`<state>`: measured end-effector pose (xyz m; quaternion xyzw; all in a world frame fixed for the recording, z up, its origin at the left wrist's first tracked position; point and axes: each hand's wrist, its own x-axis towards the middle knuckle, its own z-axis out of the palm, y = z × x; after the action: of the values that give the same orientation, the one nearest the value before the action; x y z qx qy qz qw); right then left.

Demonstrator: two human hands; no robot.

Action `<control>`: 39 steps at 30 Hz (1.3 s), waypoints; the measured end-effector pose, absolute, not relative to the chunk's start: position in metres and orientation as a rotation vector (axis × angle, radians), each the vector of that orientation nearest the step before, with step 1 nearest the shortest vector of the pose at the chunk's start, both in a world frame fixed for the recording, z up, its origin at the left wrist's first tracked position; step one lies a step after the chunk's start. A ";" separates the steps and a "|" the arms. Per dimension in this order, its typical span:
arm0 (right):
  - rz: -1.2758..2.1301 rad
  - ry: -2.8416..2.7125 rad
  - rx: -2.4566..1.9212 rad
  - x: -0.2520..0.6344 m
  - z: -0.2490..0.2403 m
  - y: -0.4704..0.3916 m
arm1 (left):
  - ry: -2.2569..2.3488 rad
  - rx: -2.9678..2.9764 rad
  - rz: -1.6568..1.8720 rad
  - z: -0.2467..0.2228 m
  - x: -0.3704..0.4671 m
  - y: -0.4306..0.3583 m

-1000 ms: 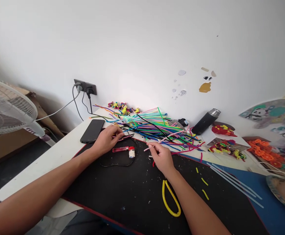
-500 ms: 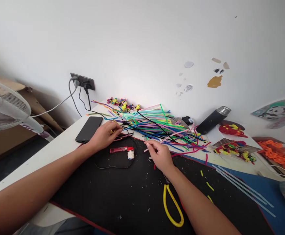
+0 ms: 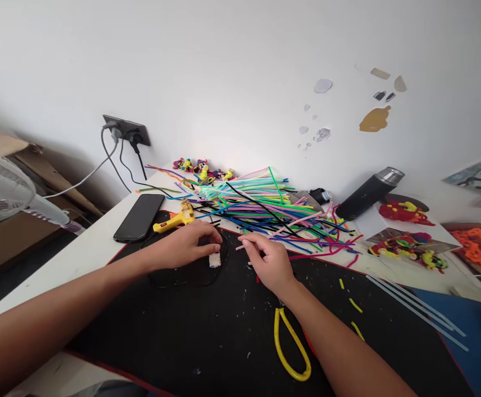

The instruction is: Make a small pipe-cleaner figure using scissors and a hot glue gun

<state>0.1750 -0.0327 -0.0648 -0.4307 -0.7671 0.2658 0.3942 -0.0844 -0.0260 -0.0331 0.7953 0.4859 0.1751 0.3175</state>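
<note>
The left hand (image 3: pixel 184 249) just came back off the pile toward the person and dropped onto the red lighter (image 3: pixel 214 259) on the black mat (image 3: pixel 207 336) — fingers curled down over it, only the white cap end peeking out. Moving off also uncovered a yellow glue gun (image 3: pixel 177 220) that was hidden under that hand a second ago. The right hand (image 3: pixel 270 263) has barely shifted: fingertips pinched together on a pale pink pipe cleaner (image 3: pixel 246 245) at the mat's far edge, right by the big tangle of pipe cleaners (image 3: pixel 265 212). Looks like the lighter is getting picked up for that stem.

Around it: white desk (image 3: pixel 95 248), phone (image 3: pixel 139 216) lying flat, yellow-handled scissors (image 3: pixel 292 344) under the right forearm, a dark flask (image 3: pixel 368 193) tipped on its side, a fan (image 3: pixel 0 190) off left, plugs in the wall socket (image 3: pixel 126 130).
</note>
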 end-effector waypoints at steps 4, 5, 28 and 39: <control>0.695 -1.896 -1.099 0.173 -0.058 -0.038 | 1.262 2.045 0.391 -0.035 -0.079 -0.028; 0.710 -1.895 -1.103 0.171 -0.056 -0.039 | 1.267 2.035 0.375 -0.035 -0.078 -0.028; 0.743 -1.955 -1.205 0.177 -0.066 -0.072 | 1.303 1.987 0.438 -0.040 -0.077 -0.029; 0.660 -2.071 -1.205 0.178 -0.064 -0.074 | 1.296 1.905 0.527 -0.043 -0.081 -0.031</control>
<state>0.1783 -0.0741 -0.0639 -0.4589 -0.7889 0.2513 0.3223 -0.0814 -0.0311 -0.0427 0.7457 0.5074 0.2063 0.3795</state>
